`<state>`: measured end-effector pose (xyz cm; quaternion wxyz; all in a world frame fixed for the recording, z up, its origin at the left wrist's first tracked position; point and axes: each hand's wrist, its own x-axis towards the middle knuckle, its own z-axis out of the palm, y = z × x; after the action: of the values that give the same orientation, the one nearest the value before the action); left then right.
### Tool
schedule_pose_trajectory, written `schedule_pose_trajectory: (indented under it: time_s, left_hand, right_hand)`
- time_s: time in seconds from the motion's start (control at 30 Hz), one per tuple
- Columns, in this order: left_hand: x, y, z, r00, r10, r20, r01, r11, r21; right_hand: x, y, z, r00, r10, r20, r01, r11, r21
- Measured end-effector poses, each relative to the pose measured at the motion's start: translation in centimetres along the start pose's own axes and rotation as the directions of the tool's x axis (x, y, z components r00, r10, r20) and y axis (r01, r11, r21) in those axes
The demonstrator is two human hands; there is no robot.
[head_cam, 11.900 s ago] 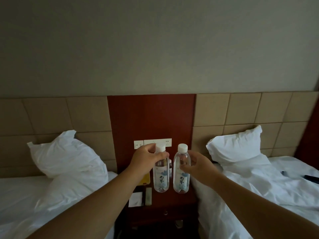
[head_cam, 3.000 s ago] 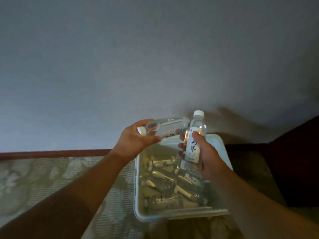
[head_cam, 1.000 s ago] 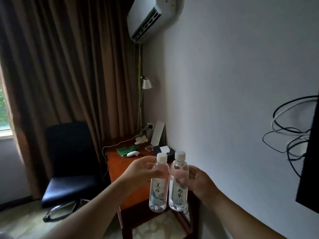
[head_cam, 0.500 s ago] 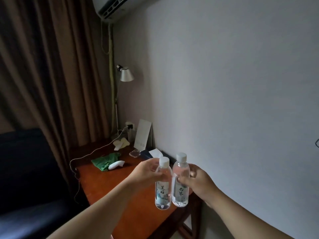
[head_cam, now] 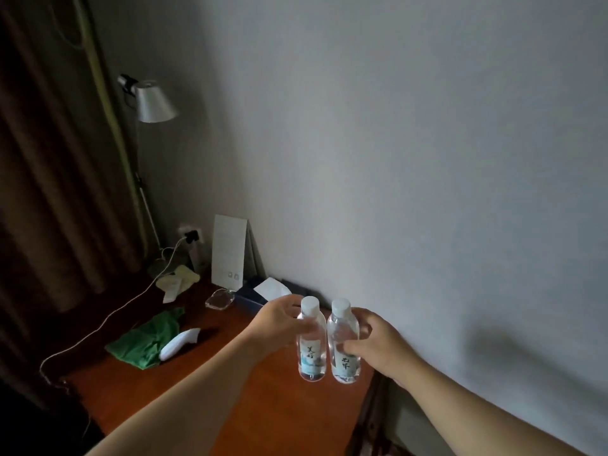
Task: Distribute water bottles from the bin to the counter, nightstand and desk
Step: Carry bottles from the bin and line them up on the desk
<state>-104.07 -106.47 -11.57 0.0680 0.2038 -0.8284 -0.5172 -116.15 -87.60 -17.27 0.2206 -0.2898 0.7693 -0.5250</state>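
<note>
Two clear water bottles with white caps are held upright and side by side above the right end of the reddish wooden desk (head_cam: 263,409). My left hand (head_cam: 279,327) grips the left water bottle (head_cam: 311,353) near its shoulder. My right hand (head_cam: 378,340) grips the right water bottle (head_cam: 343,357) around its middle. Both bottles hang near the desk's wall-side edge; I cannot tell whether their bases touch the top. The bin is out of view.
On the desk lie a green cloth (head_cam: 144,340), a white handheld device (head_cam: 179,343), a white cable (head_cam: 108,320), a clear glass dish (head_cam: 219,299), a dark tissue box (head_cam: 260,291) and a standing white card (head_cam: 229,251). A silver lamp (head_cam: 153,102) and brown curtain (head_cam: 49,192) stand behind.
Since the bin, I have carried both bottles to the desk. Over the last second the view has closed in on the desk and the bottles now hang lower over its right end.
</note>
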Motion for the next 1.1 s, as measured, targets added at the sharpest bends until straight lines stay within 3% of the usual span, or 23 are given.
schedule_pose_trajectory:
  time_s: [0.13, 0.37, 0.6, 1.1]
  left_hand:
    - [5.3, -3.0, -0.6, 0.994, -0.024, 0.104, 0.026, 0.999, -0.024]
    - [14.8, -9.1, -0.6, 0.948, -0.016, 0.318, 0.018, 1.000, -0.005]
    - [20.4, -14.9, 0.3, 0.894, -0.013, 0.448, 0.003, 1.000, 0.022]
    - [22.9, -18.6, 0.3, 0.893, 0.055, 0.447, -0.035, 0.998, -0.054]
  right_hand:
    - [2.6, 1.9, 1.9, 0.990, 0.082, -0.116, -0.091, 0.993, -0.073]
    - [8.0, 6.1, 6.5, 0.904, 0.258, -0.340, -0.269, 0.963, 0.015]
    - [10.9, 9.3, 10.3, 0.850, 0.324, -0.415, -0.359, 0.933, -0.008]
    - [13.2, 10.6, 12.3, 0.862, 0.246, -0.443, -0.287, 0.958, -0.027]
